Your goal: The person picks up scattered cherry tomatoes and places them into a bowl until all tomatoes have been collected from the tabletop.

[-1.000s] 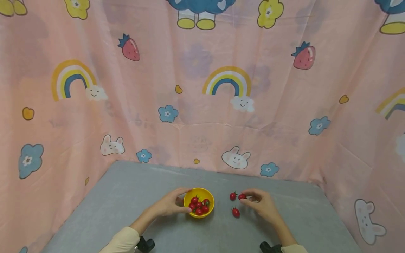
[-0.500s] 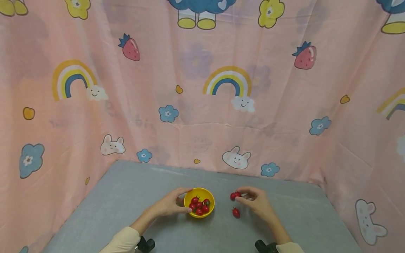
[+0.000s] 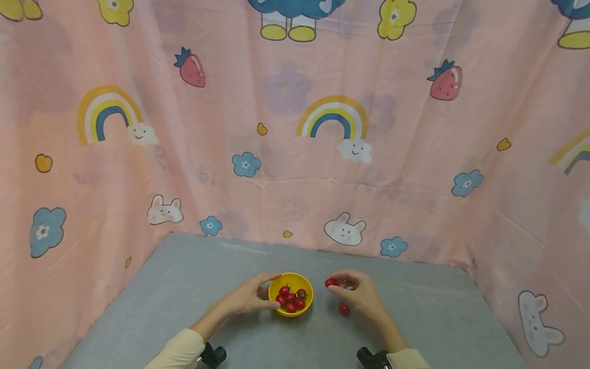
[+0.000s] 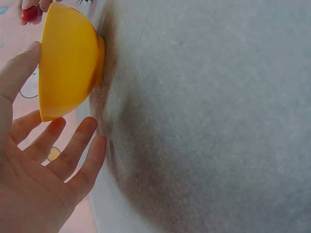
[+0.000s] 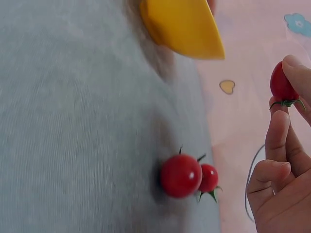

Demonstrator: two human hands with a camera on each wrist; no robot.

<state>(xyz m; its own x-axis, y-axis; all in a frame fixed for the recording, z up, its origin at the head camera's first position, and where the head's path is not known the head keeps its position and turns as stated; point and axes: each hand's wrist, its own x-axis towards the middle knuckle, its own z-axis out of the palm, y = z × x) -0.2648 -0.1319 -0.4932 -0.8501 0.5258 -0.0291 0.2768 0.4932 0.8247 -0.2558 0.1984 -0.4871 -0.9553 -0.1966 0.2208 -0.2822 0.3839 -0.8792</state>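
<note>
A small yellow bowl (image 3: 290, 311) with several red cherry tomatoes (image 3: 291, 307) in it stands on the grey table. My left hand (image 3: 249, 296) holds its left side, thumb and index finger at the rim; the bowl's outer wall (image 4: 70, 63) shows side-on in the left wrist view. To the right of the bowl, my right hand (image 3: 361, 294) pinches one cherry tomato (image 5: 282, 82) between thumb and fingertips, above the table. Two more lie on the table under and near that hand: a nearer cherry tomato (image 5: 181, 175) and a farther one (image 5: 209, 178), both with green stems.
The grey table (image 3: 207, 277) ends at a pink curtain (image 3: 295, 195) printed with rainbows, rabbits and flowers, which hangs behind it and at both sides. Dark straps with camera mounts (image 3: 213, 354) sit at both wrists, by cream sleeves.
My right hand has moved left toward the bowl with the pinched cherry tomato, passing over another one on the table. The left hand and the bowl have stayed in place.
</note>
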